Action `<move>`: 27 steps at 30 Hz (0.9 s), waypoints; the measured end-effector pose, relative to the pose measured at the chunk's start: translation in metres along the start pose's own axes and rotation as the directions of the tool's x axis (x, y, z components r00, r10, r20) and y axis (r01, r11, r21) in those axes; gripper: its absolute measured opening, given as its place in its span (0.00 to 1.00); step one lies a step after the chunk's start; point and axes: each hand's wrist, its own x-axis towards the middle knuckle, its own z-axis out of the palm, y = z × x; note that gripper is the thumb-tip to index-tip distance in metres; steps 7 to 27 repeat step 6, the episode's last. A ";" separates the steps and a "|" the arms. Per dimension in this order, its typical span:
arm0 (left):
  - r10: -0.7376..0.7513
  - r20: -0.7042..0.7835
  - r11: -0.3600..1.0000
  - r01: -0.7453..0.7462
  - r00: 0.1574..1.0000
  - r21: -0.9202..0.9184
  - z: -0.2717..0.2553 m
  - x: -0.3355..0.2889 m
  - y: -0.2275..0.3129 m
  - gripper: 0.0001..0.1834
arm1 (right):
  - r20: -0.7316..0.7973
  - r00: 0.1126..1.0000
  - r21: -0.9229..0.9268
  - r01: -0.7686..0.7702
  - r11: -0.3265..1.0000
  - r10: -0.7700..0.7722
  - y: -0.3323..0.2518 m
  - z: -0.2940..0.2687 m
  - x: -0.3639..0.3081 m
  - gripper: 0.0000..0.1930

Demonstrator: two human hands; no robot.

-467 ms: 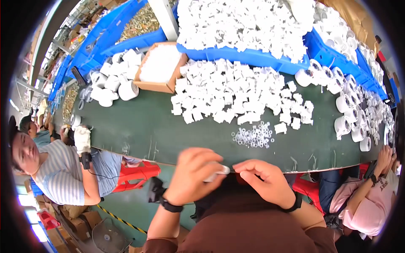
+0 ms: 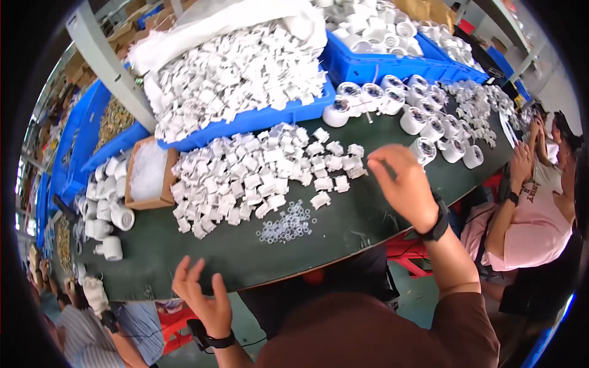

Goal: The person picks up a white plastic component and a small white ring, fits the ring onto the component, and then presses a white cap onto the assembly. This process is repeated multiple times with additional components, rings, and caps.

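Note:
My left hand [image 2: 205, 299] is at the table's front edge, left of centre, with its fingers spread and nothing visible in them. My right hand [image 2: 405, 187] is stretched out over the right half of the table, thumb apart from the bent fingers, with nothing visible in it. Its fingertips are close to the right end of a spread heap of small white plastic clip-like parts [image 2: 245, 175]. Just beyond that hand stand several white round housings with dark-ringed faces [image 2: 423, 149]. Small clear plastic rings [image 2: 287, 223] lie loose between my hands.
A blue bin [image 2: 257, 116] of white parts stands behind the heap. Left of it are a cardboard box [image 2: 164, 199] and white cylindrical parts [image 2: 123, 218]. Another blue bin [image 2: 350, 64] holds white housings. Other people sit at the left and right, including one in a pink shirt [image 2: 527, 236].
My hands have parted: the right has reached forward and right, the left has moved leftward. The small white part that was in my left hand no longer shows there. The view has turned right.

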 end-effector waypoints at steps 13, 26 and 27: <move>-0.041 0.099 0.987 0.056 0.994 -0.152 0.028 -0.008 0.000 0.20 | -0.278 0.953 -0.534 -0.254 0.807 0.117 0.111 -0.031 0.009 0.22; -0.041 0.099 0.987 0.056 0.994 -0.152 0.028 -0.008 0.000 0.20 | -0.278 0.953 -0.534 -0.254 0.807 0.117 0.111 -0.031 0.009 0.22; -0.041 0.099 0.987 0.056 0.994 -0.152 0.028 -0.008 0.000 0.20 | -0.278 0.953 -0.534 -0.254 0.807 0.117 0.111 -0.031 0.009 0.22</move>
